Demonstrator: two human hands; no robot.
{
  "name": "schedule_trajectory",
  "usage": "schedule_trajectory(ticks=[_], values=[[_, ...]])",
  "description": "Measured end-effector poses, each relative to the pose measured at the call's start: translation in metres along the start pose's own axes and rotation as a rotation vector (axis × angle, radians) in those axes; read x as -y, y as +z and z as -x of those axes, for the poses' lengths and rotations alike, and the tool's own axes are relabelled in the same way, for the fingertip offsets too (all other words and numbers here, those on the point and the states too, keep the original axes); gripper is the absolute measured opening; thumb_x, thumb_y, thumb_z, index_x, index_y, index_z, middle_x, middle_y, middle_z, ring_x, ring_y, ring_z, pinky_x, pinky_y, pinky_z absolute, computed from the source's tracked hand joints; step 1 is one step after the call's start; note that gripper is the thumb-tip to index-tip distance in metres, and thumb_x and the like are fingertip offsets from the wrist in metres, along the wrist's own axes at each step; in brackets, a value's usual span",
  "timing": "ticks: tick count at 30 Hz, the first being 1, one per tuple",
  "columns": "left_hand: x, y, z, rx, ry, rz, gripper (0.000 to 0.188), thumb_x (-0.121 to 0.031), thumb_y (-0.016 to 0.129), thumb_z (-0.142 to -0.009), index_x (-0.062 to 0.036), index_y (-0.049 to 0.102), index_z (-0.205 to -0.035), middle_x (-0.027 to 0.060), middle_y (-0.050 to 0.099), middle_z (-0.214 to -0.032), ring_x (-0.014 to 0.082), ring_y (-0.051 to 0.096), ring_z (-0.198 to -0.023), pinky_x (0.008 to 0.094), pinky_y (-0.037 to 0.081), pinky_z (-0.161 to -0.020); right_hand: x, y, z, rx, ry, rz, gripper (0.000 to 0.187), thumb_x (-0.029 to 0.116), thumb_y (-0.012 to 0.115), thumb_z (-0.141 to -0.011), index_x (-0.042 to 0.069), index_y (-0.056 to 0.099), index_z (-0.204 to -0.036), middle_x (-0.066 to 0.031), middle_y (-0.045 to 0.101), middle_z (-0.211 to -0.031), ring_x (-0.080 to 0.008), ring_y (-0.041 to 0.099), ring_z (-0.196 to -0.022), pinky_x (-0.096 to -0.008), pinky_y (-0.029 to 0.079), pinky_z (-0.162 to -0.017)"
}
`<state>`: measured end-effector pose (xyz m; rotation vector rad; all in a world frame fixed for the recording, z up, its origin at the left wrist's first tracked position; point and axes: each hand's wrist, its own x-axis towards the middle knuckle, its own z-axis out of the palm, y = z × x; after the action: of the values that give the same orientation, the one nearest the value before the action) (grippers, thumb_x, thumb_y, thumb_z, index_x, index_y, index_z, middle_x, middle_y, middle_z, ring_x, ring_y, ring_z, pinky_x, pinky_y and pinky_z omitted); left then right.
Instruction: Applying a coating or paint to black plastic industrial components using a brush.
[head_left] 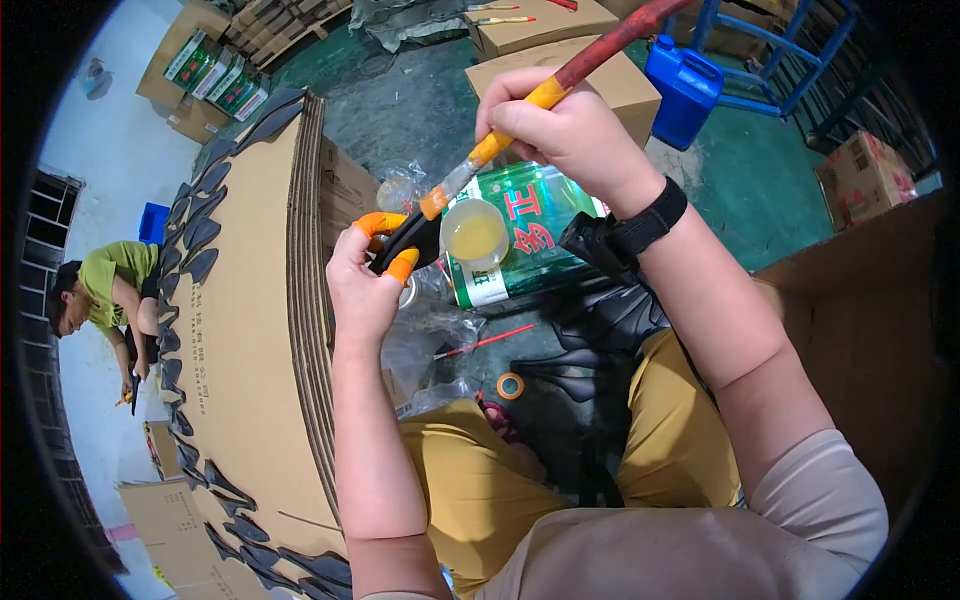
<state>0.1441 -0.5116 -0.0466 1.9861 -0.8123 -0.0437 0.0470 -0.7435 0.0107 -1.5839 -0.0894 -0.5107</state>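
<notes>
My left hand (368, 275), with orange finger covers on its thumb and a finger, grips a small black curved piece (408, 246). My right hand (565, 135) is closed around a long brush (490, 145), whose handle is wrapped in yellow tape and red toward its upper end. The brush slants down to the left, its dark lower end over the black piece; I cannot tell whether they touch. Beside the left hand, a clear cup (475, 236) of yellowish liquid rests on a green metal can (545, 240). A black strap circles my right wrist.
Cardboard sheets (245, 300) stacked at left carry many black leaf-shaped pieces (203, 235) along their edge. On the floor lie a red-handled brush (490, 340), an orange tape roll (510, 386) and black pieces (575, 375). A blue jerrycan (684, 90) stands beyond. Another person (115, 300) works far left.
</notes>
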Motion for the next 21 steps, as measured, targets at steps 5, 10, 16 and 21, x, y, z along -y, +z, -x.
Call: schedule_trajectory(ticks=[5, 10, 16, 21], values=[[-0.004, -0.003, 0.0, 0.009, -0.092, 0.217, 0.036, 0.006, 0.068, -0.065, -0.0033, 0.062, -0.099, -0.0005, 0.06, -0.084, 0.0079, 0.048, -0.07, 0.0211, 0.043, -0.06, -0.002, -0.012, 0.001, -0.068, 0.088, -0.024, 0.016, 0.016, 0.053, -0.084, 0.004, 0.061, -0.077, 0.0024, 0.053, -0.064, -0.0013, 0.041, -0.05, -0.0161, 0.028, -0.044], [-0.005, -0.008, 0.001, 0.014, -0.114, 0.277, 0.036, 0.006, 0.069, -0.067, -0.0037, 0.061, -0.1, -0.0009, 0.06, -0.084, 0.007, 0.049, -0.069, 0.0209, 0.043, -0.059, 0.007, 0.006, 0.001, -0.073, 0.072, -0.222, 0.018, 0.018, 0.053, -0.085, 0.004, 0.061, -0.076, 0.003, 0.052, -0.062, -0.0011, 0.041, -0.049, -0.0161, 0.027, -0.043], [-0.003, -0.006, 0.001, 0.01, -0.157, 0.612, 0.038, 0.007, 0.067, -0.07, -0.004, 0.059, -0.105, 0.001, 0.062, -0.09, 0.0093, 0.058, -0.08, 0.0221, 0.047, -0.072, -0.001, 0.002, 0.001, -0.095, 0.059, -0.208, 0.02, 0.02, 0.053, -0.087, 0.004, 0.06, -0.078, 0.0031, 0.05, -0.061, -0.0009, 0.041, -0.048, -0.0158, 0.027, -0.042], [0.002, -0.007, 0.004, 0.033, -0.188, 0.939, 0.039, 0.009, 0.061, -0.074, -0.0034, 0.055, -0.11, 0.003, 0.06, -0.096, 0.007, 0.058, -0.079, 0.0155, 0.045, -0.063, 0.008, 0.005, 0.001, -0.123, 0.061, -0.306, 0.022, 0.022, 0.052, -0.089, 0.003, 0.06, -0.08, 0.0025, 0.051, -0.061, -0.0015, 0.043, -0.049, -0.0158, 0.03, -0.043]])
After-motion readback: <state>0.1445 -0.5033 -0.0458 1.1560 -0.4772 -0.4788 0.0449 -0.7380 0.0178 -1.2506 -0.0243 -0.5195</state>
